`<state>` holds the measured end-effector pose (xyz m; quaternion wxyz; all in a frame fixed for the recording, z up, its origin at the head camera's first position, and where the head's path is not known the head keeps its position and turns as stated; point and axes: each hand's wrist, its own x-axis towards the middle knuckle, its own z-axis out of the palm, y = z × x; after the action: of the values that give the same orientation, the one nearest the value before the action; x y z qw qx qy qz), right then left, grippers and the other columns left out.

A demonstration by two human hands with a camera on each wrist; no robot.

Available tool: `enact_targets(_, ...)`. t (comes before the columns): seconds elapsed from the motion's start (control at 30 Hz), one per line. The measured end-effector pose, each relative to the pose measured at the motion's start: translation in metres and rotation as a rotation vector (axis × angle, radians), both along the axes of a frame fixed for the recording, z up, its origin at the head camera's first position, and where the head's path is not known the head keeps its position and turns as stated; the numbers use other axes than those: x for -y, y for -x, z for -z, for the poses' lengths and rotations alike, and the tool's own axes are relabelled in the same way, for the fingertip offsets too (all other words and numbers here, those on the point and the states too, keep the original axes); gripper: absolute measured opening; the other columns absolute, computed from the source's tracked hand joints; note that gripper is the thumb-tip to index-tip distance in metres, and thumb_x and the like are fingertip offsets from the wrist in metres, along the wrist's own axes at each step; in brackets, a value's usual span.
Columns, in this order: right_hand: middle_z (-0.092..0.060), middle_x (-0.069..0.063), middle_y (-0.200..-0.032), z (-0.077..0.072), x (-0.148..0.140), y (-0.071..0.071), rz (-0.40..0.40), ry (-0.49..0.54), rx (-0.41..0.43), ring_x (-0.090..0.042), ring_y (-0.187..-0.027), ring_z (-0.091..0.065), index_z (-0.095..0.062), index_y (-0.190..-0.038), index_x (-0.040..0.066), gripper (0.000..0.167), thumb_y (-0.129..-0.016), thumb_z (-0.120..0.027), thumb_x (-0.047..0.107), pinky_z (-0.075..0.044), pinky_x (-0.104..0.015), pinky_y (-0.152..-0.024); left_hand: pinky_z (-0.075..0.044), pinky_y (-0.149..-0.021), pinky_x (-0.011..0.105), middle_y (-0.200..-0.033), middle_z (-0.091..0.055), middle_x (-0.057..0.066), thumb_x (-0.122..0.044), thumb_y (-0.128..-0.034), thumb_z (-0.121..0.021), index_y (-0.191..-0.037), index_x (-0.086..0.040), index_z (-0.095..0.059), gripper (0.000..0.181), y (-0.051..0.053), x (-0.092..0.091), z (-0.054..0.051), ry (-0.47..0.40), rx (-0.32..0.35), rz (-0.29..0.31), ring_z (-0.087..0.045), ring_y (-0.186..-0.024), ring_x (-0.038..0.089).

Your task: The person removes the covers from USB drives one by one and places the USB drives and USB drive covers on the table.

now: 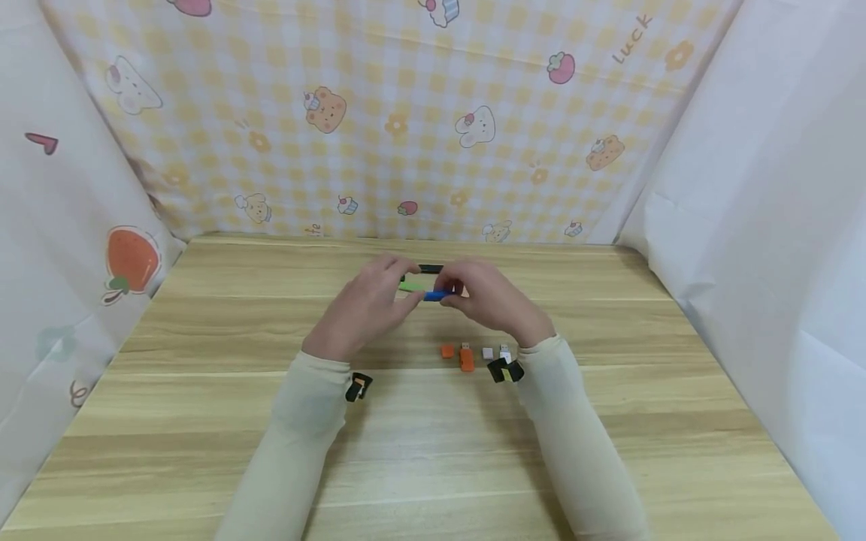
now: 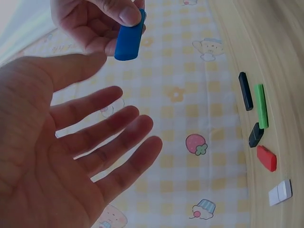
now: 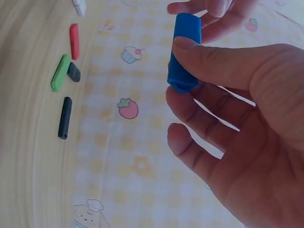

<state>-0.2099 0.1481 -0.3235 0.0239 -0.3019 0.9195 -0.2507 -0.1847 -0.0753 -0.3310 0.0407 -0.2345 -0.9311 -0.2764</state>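
My right hand pinches a blue USB stick between thumb and fingers, above the wooden table. In the right wrist view, the thumb lies across the stick's flat side, and a loop shows at its lower end. No metal plug is visible on it. My left hand is beside the stick's other end. In the left wrist view its fingers are spread and relaxed, holding nothing, with the thumb close below the blue stick.
On the table nearer me lie an orange USB stick, its orange cap, a white USB stick and its white cap. Behind the hands are a long black piece, a green stick, a short black piece and a red piece.
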Motion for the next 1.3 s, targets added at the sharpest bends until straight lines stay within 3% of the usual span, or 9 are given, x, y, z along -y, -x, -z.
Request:
enact_targets(0.2,-0.075,-0.002,-0.097,0.004,-0.006,-0.006,0.005,0.034,0.015,-0.019,-0.09,-0.068,-0.075,-0.102,0.009,0.009,-0.097,-0.08,0.005,-0.06,-0.043,-0.088,-0.055,-0.112,0.052,-0.149,-0.062,0.014,-0.031,-0.105,-0.074,-0.142,-0.006,-0.064,0.046,0.0,-0.003,0.0,-0.023,0.004,0.059,-0.06,-0.138,0.033)
enact_targets(0.4,-0.075,0.0,-0.096,0.007,-0.01,-0.007,0.022,0.047,0.026,-0.018,-0.09,-0.068,-0.075,-0.102,0.011,0.009,-0.097,-0.081,0.007,-0.061,-0.05,-0.091,-0.061,-0.095,0.047,-0.13,-0.075,0.013,-0.027,-0.1023,-0.077,-0.138,-0.005,-0.069,0.043,-0.001,-0.004,0.0,-0.036,0.016,0.052,-0.068,-0.115,0.032)
enact_targets(0.6,-0.075,0.0,-0.098,0.006,-0.008,-0.01,0.01,0.052,0.027,-0.018,-0.092,-0.068,-0.075,-0.104,0.011,0.009,-0.098,-0.08,0.007,-0.061,-0.044,-0.09,-0.061,-0.091,0.043,-0.122,-0.078,0.013,-0.024,-0.1031,-0.076,-0.134,-0.004,-0.074,0.036,-0.001,-0.006,0.002,-0.009,0.012,0.112,-0.071,-0.107,0.029)
enact_targets(0.87,-0.075,-0.001,-0.098,0.005,-0.002,-0.016,-0.008,0.055,0.029,-0.018,-0.092,-0.067,-0.074,-0.105,0.009,0.008,-0.099,-0.079,0.007,-0.061,-0.044,-0.089,-0.059,-0.079,0.035,-0.096,-0.079,0.004,-0.012,-0.1023,-0.076,-0.108,-0.006,-0.082,0.011,-0.002,-0.009,0.001,-0.039,-0.024,0.157,-0.067,-0.085,0.018)
enact_targets(1.3,-0.075,0.0,-0.095,0.007,-0.003,-0.015,-0.037,0.088,0.031,-0.016,-0.089,-0.067,-0.075,-0.103,0.01,0.006,-0.099,-0.079,0.008,-0.061,-0.041,-0.086,-0.059,-0.078,0.034,-0.09,-0.078,0.004,-0.013,-0.1031,-0.075,-0.1,-0.007,-0.08,0.008,0.001,-0.007,0.004,-0.034,-0.033,0.194,-0.065,-0.079,0.016)
